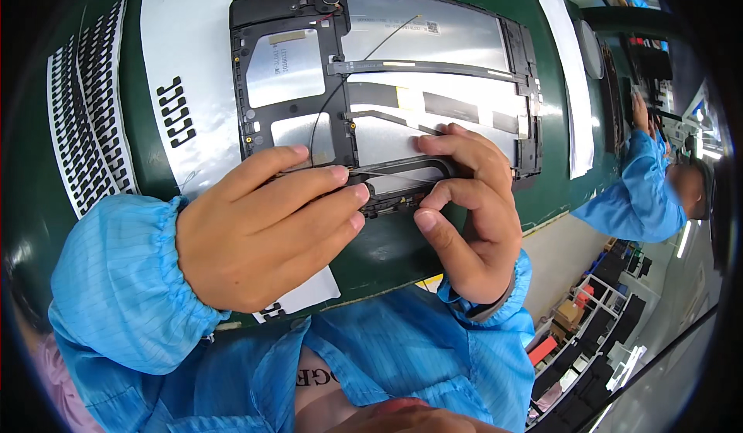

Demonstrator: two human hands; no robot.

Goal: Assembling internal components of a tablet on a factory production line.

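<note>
A tablet-like electronic assembly (379, 135), with silvery metal panels in a black frame, lies in front of me. My left hand (263, 220) rests across its near left edge, fingers stretched out and lying side by side. At the near edge, the thumb and index finger of my right hand (476, 208) are drawn together in a pinch; what sits between them is too small to tell. A thin dark wire (316, 119) curves over the frame toward my left fingertips. Black flat ribbon cables (433, 68) cross the metal panels.
White sheets with rows of small black pieces (89, 108) lie at the left on the green table (371, 263). Beside them is a white sheet (182, 38) holding several black pieces. White paper (569, 85) lies at right. Beyond it, a person in blue (638, 193) reaches toward a bench.
</note>
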